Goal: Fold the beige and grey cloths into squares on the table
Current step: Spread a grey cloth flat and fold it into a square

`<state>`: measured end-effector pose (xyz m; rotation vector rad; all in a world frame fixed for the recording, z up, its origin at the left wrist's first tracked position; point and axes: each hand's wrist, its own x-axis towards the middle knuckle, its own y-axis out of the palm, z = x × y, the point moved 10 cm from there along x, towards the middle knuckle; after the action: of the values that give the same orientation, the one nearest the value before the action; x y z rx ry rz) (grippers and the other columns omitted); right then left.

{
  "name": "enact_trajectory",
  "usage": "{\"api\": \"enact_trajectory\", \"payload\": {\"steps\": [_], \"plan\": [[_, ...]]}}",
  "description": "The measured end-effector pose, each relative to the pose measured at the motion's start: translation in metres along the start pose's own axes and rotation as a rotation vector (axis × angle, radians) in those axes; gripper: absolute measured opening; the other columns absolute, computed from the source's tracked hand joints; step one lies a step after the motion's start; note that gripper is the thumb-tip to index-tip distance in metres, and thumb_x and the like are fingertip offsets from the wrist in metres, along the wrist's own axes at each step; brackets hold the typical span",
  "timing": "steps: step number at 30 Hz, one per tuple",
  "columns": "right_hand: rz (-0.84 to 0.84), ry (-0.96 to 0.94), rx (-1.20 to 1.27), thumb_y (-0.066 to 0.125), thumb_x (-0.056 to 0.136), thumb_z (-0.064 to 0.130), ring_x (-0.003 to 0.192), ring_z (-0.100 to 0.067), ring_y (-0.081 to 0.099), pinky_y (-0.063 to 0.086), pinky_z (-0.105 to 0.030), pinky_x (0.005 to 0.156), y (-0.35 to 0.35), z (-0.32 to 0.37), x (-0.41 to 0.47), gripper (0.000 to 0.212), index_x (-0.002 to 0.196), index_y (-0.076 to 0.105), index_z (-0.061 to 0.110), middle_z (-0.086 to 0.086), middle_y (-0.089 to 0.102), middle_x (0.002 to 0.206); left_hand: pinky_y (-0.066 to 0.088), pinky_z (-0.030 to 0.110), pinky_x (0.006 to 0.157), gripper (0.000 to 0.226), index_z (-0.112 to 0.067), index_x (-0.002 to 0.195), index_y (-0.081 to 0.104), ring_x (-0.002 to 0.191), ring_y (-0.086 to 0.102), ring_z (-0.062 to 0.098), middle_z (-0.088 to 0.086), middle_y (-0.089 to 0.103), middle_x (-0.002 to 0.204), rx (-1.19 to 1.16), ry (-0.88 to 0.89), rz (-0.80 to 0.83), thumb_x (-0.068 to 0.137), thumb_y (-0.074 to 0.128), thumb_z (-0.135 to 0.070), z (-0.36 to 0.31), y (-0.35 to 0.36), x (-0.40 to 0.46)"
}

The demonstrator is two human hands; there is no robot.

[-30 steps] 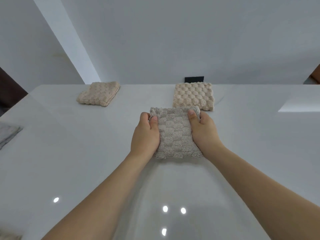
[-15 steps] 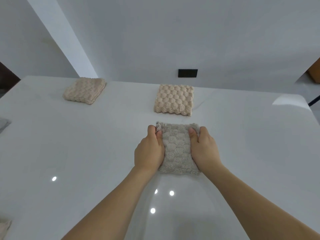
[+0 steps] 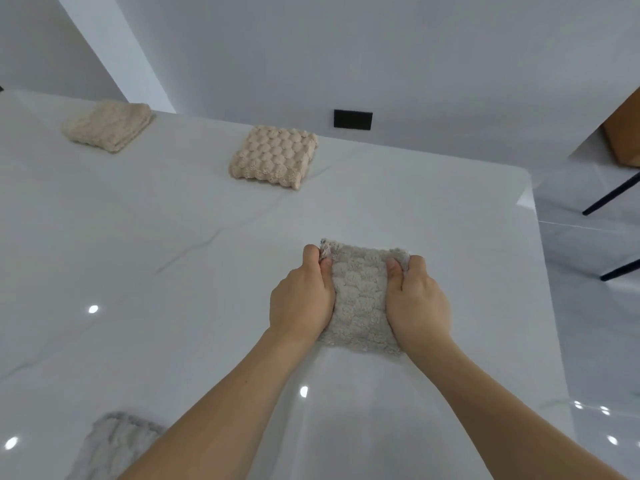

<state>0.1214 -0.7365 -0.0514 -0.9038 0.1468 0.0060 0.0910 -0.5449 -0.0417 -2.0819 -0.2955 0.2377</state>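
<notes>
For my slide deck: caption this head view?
Both hands grip a folded grey cloth on the white table.

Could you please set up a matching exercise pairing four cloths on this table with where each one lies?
Things:
1. Grey bubble-textured cloth square
2. Beige bubble-textured folded square
3. Pale beige folded cloth
4. Light grey fluffy cloth

Places:
A. Far left corner of the white glossy table
B. Between both hands
C. Near left edge, beside the left forearm
D. Far middle, below the black wall plate

Pairs: 1-B, 2-D, 3-A, 4-C
</notes>
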Motion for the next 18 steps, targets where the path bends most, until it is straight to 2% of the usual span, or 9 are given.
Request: {"api": "enact_trajectory", "payload": {"steps": [4, 8, 12, 18], "plan": [[-0.108, -0.083, -0.119, 0.024, 0.102, 0.040, 0.065, -0.025, 0.048, 0.027, -0.033, 0.077, -0.025, -0.023, -0.001, 0.032, 0.086, 0.038, 0.017, 0.002, 0.053, 0.063, 0.049, 0.039, 0.060, 0.025, -0.018, 0.102, 0.037, 0.062, 0.058, 0.024, -0.001, 0.057, 0.066, 0.026, 0.012, 0.016, 0.105, 0.024, -0.039, -0.027, 0.020, -0.014], [-0.105, -0.095, -0.110, 0.025, 0.103, 0.039, 0.067, -0.024, 0.046, 0.023, -0.031, 0.077, -0.038, -0.049, -0.001, 0.030, 0.086, 0.037, 0.016, 0.002, 0.053, 0.065, 0.048, 0.038, 0.058, 0.025, -0.018, 0.103, 0.037, 0.061, 0.058, 0.024, -0.001, 0.057, 0.065, 0.058, 0.007, 0.003, 0.105, 0.024, -0.039, -0.048, 0.033, -0.028], [-0.111, -0.139, -0.146, 0.029, 0.102, 0.039, 0.071, -0.024, 0.045, 0.023, -0.033, 0.076, -0.055, -0.075, -0.008, 0.031, 0.085, 0.039, 0.016, -0.001, 0.054, 0.069, 0.045, 0.035, 0.054, 0.025, -0.019, 0.102, 0.035, 0.059, 0.056, 0.023, -0.002, 0.055, 0.063, 0.099, 0.005, -0.024, 0.105, 0.023, -0.041, -0.068, 0.047, -0.049], [-0.117, -0.212, -0.206, 0.029, 0.102, 0.039, 0.073, -0.024, 0.044, 0.026, -0.035, 0.080, -0.085, -0.103, -0.006, 0.032, 0.085, 0.040, 0.015, 0.000, 0.047, 0.066, 0.043, 0.034, 0.051, 0.025, -0.019, 0.100, 0.038, 0.054, 0.055, 0.020, -0.004, 0.054, 0.060, 0.089, -0.007, -0.091, 0.105, 0.026, -0.040, -0.103, 0.065, -0.070]]}}
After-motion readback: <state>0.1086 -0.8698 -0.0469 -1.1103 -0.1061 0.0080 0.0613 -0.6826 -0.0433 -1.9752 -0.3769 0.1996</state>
